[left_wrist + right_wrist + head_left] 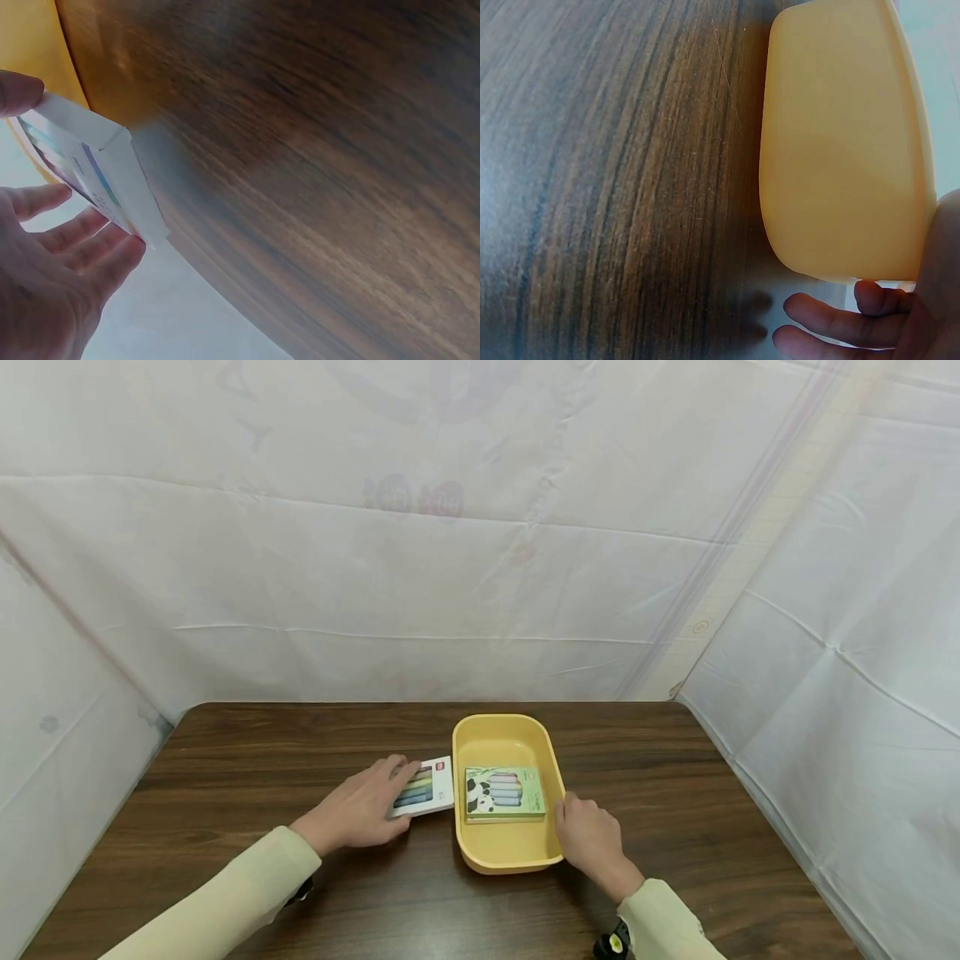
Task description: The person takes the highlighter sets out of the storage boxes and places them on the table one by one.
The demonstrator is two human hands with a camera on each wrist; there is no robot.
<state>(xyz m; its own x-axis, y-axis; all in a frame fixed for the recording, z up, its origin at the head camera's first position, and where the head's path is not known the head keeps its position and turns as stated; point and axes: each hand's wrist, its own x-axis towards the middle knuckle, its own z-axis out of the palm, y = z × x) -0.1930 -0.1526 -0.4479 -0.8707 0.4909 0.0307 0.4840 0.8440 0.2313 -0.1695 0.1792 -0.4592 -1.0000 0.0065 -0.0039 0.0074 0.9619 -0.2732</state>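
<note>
My left hand (367, 803) holds a flat white box (442, 785) on the table, left of a yellow plastic bin (468, 853). Coloured sticks show through or on the dark panel of that box, and its right end lies right at the bin's wall. In the left wrist view, the thumb is on one edge of the white box (135, 187) and the fingertips are on the opposite one. My right hand (591, 837) grips the bin's right rim. Inside the bin lies a green box (506, 793) printed with pandas and pastel sticks.
Everything stands on a dark wood-grain table (300, 735). Pale cloth sheets (480, 585) hang behind it and along both sides. A dark band with a yellow spot (615, 942) is at the right wrist.
</note>
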